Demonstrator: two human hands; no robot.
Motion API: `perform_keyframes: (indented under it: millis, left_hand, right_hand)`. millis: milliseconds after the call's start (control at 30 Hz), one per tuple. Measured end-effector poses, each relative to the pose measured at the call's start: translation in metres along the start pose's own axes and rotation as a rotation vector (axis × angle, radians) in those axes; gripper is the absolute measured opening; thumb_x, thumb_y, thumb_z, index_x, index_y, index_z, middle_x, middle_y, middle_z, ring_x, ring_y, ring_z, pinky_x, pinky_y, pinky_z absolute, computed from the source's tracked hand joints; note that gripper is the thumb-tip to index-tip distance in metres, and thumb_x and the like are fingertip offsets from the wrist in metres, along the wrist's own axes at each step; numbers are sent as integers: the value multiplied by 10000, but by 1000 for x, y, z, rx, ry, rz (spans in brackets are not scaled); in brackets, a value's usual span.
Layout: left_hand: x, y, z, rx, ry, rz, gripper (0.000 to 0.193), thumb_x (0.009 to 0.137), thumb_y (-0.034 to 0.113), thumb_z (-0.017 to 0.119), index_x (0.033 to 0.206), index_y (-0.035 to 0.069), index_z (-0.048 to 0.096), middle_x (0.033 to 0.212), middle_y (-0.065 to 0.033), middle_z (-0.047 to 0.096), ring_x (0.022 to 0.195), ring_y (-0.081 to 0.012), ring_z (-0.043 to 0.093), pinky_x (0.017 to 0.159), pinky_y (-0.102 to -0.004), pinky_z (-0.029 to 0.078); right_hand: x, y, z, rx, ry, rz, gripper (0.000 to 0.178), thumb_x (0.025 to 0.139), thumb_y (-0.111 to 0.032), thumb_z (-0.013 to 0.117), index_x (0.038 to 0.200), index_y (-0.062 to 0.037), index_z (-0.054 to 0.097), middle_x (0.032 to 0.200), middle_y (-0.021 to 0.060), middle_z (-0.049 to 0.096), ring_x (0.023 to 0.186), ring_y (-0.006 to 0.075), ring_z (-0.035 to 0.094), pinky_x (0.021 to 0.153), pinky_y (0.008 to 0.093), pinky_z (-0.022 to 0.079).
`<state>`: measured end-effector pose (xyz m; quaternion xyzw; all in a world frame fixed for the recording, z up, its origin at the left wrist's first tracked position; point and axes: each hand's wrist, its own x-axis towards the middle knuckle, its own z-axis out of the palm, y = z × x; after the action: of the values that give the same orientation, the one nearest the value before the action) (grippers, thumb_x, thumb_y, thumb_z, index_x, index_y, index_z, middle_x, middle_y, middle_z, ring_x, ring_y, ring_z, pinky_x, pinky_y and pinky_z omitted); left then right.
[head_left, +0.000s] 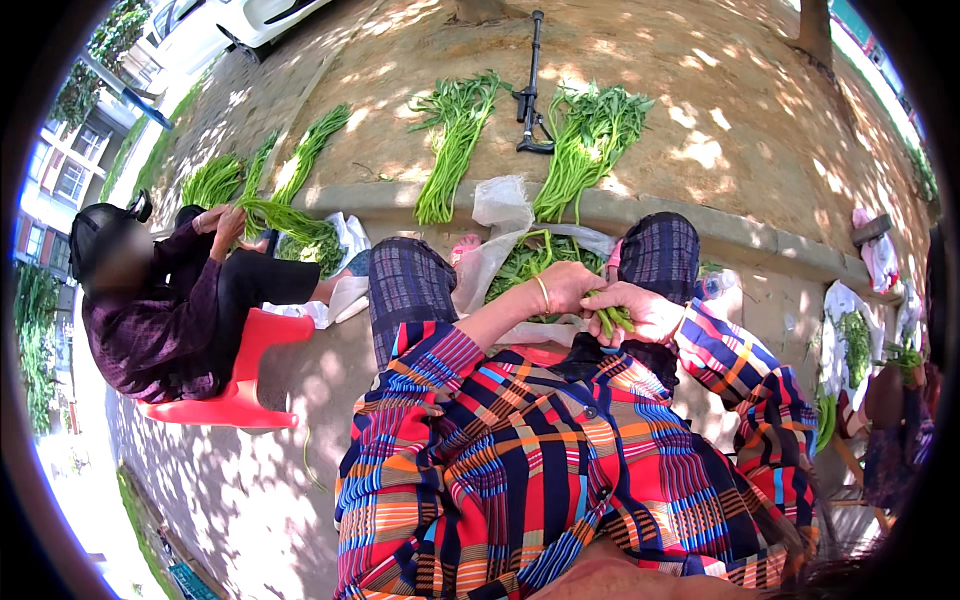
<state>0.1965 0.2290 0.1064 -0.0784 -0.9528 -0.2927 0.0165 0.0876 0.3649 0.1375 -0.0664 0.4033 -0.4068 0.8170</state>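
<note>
A short bunch of green vegetable stems [612, 320] sits in my right hand [648, 308], whose fingers are wrapped round it. My left hand [566, 288], with a bangle at the wrist, is closed and meets the right one at the upper end of the bunch. A bit of green shows between the two hands; the left fingertips are partly hidden. Between my knees, just beyond the hands, lies a heap of leafy greens [530, 262] in a whitish plastic bag [492, 215].
Long-stemmed bundles of greens [590, 140] [455, 150] lie past the kerb [740, 228], with a black folded stick-like device [534, 90] between them. At left a person [160, 300] on a red plastic stool [262, 360] handles greens. More bagged greens [853, 345] are at right.
</note>
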Motion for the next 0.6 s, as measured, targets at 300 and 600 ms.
perform_keyframes:
  millis: [300,600]
  left_hand:
    - [-22,18,-41,-82,494,-90,593,605,204,704,1144,101,478,1067,-74,528,989,-212,494,819,-370,392]
    - [-52,28,-6,-1914,122,-713,869,720,764,256,1010,-20,494,829,-128,609,776,-259,602,672,-385,506]
  right_hand:
    - [-36,17,52,330,-26,-313,111,841,-135,498,838,-27,472,609,18,425,477,124,411,385,219,300]
    - [-38,23,92,361,-91,-385,140,848,-180,495,813,-47,475,637,21,469,507,137,458,399,239,327]
